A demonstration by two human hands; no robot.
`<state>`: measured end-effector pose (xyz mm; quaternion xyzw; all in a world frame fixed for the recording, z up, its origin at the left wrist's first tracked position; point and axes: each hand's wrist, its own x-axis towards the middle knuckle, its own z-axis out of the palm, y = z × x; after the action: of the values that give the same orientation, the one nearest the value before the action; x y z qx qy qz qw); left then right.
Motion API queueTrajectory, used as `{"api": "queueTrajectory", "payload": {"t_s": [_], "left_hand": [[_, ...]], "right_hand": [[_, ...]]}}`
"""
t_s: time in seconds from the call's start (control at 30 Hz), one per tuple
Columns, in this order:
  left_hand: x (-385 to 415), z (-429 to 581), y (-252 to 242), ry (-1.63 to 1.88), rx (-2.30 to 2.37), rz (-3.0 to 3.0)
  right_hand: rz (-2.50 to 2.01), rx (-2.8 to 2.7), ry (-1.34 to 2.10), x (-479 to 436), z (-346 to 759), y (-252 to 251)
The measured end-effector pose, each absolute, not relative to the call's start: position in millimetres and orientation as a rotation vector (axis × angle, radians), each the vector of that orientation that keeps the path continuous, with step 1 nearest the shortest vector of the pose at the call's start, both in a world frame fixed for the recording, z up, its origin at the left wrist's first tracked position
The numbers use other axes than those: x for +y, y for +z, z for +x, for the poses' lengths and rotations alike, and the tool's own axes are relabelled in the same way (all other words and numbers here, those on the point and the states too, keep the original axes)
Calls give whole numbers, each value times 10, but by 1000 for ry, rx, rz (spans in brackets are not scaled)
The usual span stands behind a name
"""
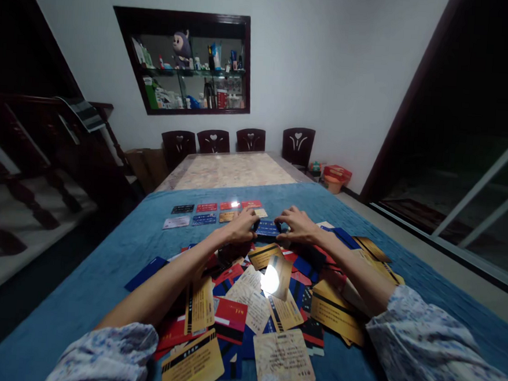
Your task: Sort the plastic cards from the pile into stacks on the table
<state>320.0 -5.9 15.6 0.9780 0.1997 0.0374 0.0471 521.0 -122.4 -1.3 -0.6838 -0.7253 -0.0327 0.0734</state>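
One blue bank-style card: left hand, right hand pinching opposite ends; hold level (card pile close).

Dim, dk sides, glare on cards, wide-angle distort.

Card pile below, free air above

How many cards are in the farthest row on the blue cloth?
4. From left to right: a black card, then a red card, another red card with bright glare, and a third red card at the right end. None in that row looks hidden.
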Motion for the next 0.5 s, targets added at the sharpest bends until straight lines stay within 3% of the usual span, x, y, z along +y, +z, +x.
{"api": "queueTrajectory", "payload": {"t_s": [0.5], "left_hand": [[214,2678,166,34,783,2961]], "right_hand": [[-1989,-2295,-59,-729,4743,29]]}}
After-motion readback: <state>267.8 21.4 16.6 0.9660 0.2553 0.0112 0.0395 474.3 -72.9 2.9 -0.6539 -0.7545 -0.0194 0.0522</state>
